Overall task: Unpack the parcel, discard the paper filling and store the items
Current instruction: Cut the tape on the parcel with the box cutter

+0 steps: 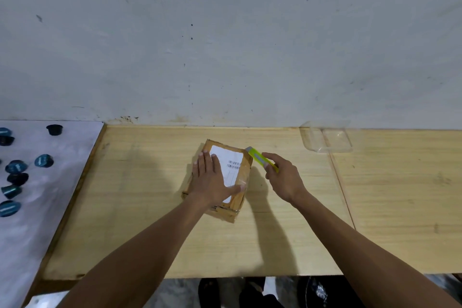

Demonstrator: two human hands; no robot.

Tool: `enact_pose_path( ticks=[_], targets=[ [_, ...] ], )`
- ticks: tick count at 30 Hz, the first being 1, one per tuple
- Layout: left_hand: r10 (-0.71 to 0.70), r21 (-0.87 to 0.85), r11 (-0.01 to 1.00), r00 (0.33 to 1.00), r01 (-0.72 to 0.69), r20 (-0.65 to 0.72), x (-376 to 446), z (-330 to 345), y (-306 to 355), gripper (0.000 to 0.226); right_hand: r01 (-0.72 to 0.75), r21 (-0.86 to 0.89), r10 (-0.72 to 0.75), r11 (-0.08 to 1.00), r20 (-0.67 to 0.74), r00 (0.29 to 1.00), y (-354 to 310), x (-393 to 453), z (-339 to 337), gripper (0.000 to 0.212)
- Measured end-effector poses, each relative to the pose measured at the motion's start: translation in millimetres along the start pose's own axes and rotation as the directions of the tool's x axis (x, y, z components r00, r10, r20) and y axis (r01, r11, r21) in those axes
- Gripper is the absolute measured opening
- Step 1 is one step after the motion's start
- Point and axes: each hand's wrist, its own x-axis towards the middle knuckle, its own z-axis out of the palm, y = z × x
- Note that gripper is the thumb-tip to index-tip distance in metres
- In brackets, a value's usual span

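Note:
A small brown cardboard parcel wrapped in clear tape, with a white barcode label on top, lies in the middle of the wooden table. My left hand rests flat on the parcel's top, fingers spread, pressing it down. My right hand grips a yellow-green utility knife. The knife's tip sits at the parcel's far right corner. The parcel is closed, so its contents are hidden.
A clear plastic container stands at the back right near the wall. On the left, several dark and blue capsules lie on a white sheet. The table's front edge is close to me, with dark footwear below it.

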Motion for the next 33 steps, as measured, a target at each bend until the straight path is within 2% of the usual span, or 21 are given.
enact_pose_path(
  ticks=[4, 7, 10, 13, 16, 19, 21, 23, 26, 30, 33],
  targets=[
    [0.175, 0.109, 0.978, 0.984, -0.177, 0.026, 15, -12, -23, 0.143, -0.006, 0.008, 0.006, 1.0, 0.001, 1.0, 8, -2, -2, 0.032],
    [0.244, 0.113, 0.961, 0.965, -0.254, 0.093, 25, -23, -37, 0.145, -0.003, 0.002, 0.003, 1.0, -0.002, 1.0, 13, -4, -3, 0.032],
    [0.265, 0.096, 0.955, 0.953, -0.28, 0.144, 30, -31, -40, 0.143, -0.003, 0.004, 0.003, 1.0, -0.001, 1.0, 18, -4, -3, 0.033],
    [0.234, 0.068, 0.967, 0.959, -0.247, 0.159, 28, -27, -35, 0.128, -0.008, 0.012, 0.008, 1.0, 0.002, 1.0, 19, -2, -3, 0.033],
    [0.094, -0.028, 0.995, 0.993, -0.092, 0.074, 15, -14, -25, 0.116, -0.018, 0.019, 0.017, 1.0, 0.008, 1.0, 18, 1, -3, 0.033],
    [-0.096, -0.166, 0.983, 0.989, 0.077, -0.109, 1, 4, -12, 0.096, -0.014, 0.035, 0.014, 0.999, 0.013, 1.0, 17, 5, 1, 0.033],
    [-0.181, -0.196, 0.97, 0.963, 0.141, -0.201, -3, 13, -8, 0.097, -0.011, 0.042, 0.01, 0.999, 0.019, 1.0, 15, 7, 3, 0.033],
    [-0.223, -0.207, 0.962, 0.949, 0.177, -0.223, -3, 17, -8, 0.105, -0.006, 0.038, 0.004, 0.999, 0.028, 1.0, 13, 8, 4, 0.033],
    [-0.204, -0.183, 0.97, 0.945, 0.16, -0.254, 2, 20, -16, 0.114, -0.008, 0.034, 0.007, 0.999, 0.039, 0.999, 12, 11, 4, 0.033],
    [-0.059, -0.069, 0.997, 0.957, 0.041, -0.284, 13, 16, -37, 0.112, -0.006, 0.027, 0.004, 1.0, 0.046, 0.999, 13, 16, 5, 0.033],
    [0.052, 0.006, 0.999, 0.96, -0.052, -0.276, 18, 10, -54, 0.119, -0.001, 0.024, -0.001, 1.0, 0.061, 0.998, 13, 20, 7, 0.034]
  ],
)
